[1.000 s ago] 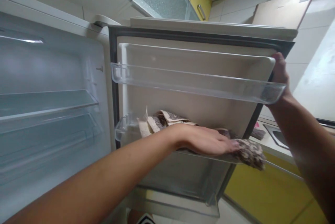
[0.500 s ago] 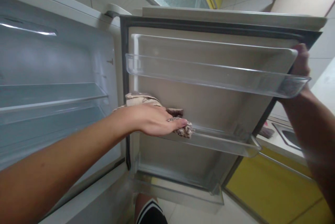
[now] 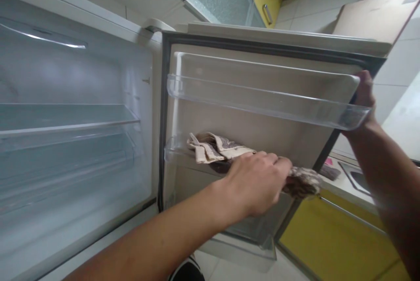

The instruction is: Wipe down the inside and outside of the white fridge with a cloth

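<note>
My left hand (image 3: 257, 182) is closed around a brown-and-cream patterned cloth (image 3: 218, 147) at the middle door shelf (image 3: 173, 152) of an open fridge. The cloth's folded part trails left of the hand, and a bunched end sticks out to the right, over the shelf's right side. My right hand (image 3: 365, 95) holds the outer edge of the fridge door (image 3: 256, 128), beside the right end of the clear upper door shelf (image 3: 269, 99); some of its fingers are hidden behind the door.
The fridge interior (image 3: 75, 71) with glass shelves (image 3: 68, 119) lies to the left. A lower door bin (image 3: 246, 250) juts out below. Yellow cabinets (image 3: 331, 233) and a counter with a sink (image 3: 357, 178) stand beyond the door at right. My leg (image 3: 188, 270) shows at the bottom.
My left hand has slid right along the middle door shelf with the cloth, its fingers now curled around it. My right hand still holds the door edge; the view has shifted slightly.
</note>
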`<state>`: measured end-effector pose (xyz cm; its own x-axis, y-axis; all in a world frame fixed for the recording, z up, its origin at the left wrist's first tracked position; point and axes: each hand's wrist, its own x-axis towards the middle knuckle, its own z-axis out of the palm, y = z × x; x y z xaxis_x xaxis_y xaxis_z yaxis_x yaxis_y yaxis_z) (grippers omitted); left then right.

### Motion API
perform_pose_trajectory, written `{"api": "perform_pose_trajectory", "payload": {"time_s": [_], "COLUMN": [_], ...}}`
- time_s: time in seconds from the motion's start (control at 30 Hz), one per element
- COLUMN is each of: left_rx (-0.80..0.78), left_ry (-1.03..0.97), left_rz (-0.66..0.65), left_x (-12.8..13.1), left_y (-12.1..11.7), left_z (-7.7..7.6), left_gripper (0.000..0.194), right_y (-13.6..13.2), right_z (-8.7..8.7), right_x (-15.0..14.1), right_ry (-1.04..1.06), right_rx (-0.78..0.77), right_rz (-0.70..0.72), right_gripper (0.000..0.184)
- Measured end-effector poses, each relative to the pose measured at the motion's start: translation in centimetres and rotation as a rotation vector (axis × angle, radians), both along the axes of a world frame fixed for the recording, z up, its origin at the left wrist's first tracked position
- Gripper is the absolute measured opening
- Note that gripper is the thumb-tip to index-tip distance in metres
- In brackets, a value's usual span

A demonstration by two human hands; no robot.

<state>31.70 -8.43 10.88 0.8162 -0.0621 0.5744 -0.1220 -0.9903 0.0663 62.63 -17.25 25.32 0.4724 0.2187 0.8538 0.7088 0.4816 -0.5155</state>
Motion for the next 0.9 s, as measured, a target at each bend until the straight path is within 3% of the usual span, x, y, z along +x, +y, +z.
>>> {"api": "perform_pose_trajectory", "payload": {"time_s": [0.23,0.37,0.47,0.57,0.63,0.77,0.9], "left_rx": [0.092,0.122,-0.087,-0.174,-0.1,-0.032,0.176], "left_ry": [-0.118,-0.247,-0.596,-1.02,-1.063,-0.852,-0.784], "left_rz": [0.512,0.499,0.484,0.576,0.597,0.566,0.578], "left_x": [-9.7,-11.3,-12.2,-14.2,-15.3,-13.9,-8.7], "left_y": [8.7,10.8,10.9,10.9,10.9,9.7,6.2], "left_z": [-0.9,-1.1,-1.9,-3.9,-6.0,-10.1,-11.9], "left_gripper": [0.043,0.042,0.041,0.046,0.042,0.018,0.023], "right_y": [-0.3,-0.2,0.2,0.4,0.4,0.0,-0.1], "right_z": [0.1,0.2,0.3,0.3,0.2,0.1,0.0], "right_x": [-0.2,0.2,0.8,1.6,2.0,2.3,2.4], "right_ry": [0.07,0.092,0.116,0.052,-0.011,-0.05,-0.097], "right_rx": [0.043,0.122,0.156,0.166,0.133,-0.004,0.065], "right_rz": [0.073,-0.027,0.063,0.122,0.158,0.25,0.157], "right_gripper": [0.07,0.055,0.049,0.044,0.043,0.049,0.046]}}
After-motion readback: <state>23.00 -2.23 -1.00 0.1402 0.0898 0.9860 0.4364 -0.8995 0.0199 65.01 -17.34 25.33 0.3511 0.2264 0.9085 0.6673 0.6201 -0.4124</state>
